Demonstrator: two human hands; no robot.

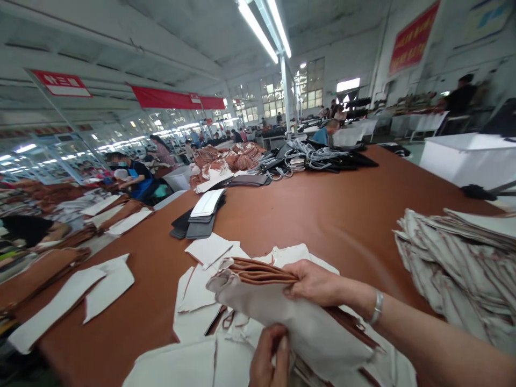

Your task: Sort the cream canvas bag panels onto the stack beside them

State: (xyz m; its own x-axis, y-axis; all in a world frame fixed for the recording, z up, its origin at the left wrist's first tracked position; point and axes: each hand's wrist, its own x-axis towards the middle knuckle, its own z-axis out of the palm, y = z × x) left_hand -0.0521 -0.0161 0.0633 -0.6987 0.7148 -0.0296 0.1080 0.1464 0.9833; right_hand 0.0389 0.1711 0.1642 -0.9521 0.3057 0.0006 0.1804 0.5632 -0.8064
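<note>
Hands meet over a wide brown table [342,215]: the right hand [316,283], a bracelet [378,307] on its wrist, is curled around the top of a stack of cut pieces [278,306], thumb below and fingers folded over the brown edges, so it grips the bundle. The left hand [269,359] comes up from the bottom edge with its fingers bent against the pale underside of the same stack; only part of it shows, so whether it pinches or merely presses cannot be told. The stack is held just above the table near the front edge, pale on its broad face and brown along the layered edge. Under and around it lie loose white pieces [209,279], some overlapping. To the right sits a heap of pale pieces [459,263] with thin brown lines. Farther back on the table rest a pile of grey pieces [199,221] topped by a white one, then brown bundles [229,158] and dark straps [322,158]. At the left a person in blue [135,177] sits at another table, and other workers stand in the hall beyond.
</note>
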